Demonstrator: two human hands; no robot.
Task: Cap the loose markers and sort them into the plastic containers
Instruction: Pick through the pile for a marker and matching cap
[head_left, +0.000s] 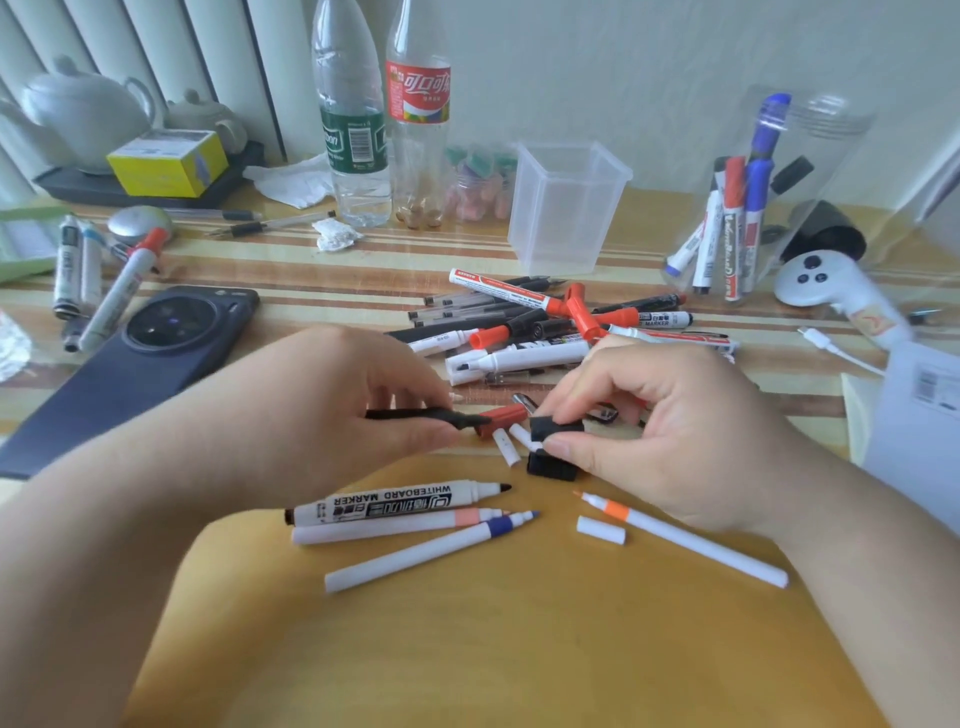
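My left hand (332, 395) grips a slim black marker (415, 414), its tip pointing right. My right hand (660, 421) pinches a black cap (550, 430) just right of that tip; the two are close but apart. A second black cap (550, 464), a red cap (506, 415) and small white caps (506, 447) lie under my hands. Uncapped on the near table lie a whiteboard marker (395, 503), a pink-banded pen (395, 526), a blue-tipped pen (431, 551) and an orange-banded pen (685, 540) beside a white cap (601, 530). A heap of markers (561, 322) lies behind my hands.
An empty square plastic cup (566, 208) stands behind the heap. A clear round container (800, 176) at right holds several markers. A phone (140, 358) and more markers (98, 280) lie left. Two bottles (384, 119), a white controller (831, 291) and a paper box (914, 415) sit around.
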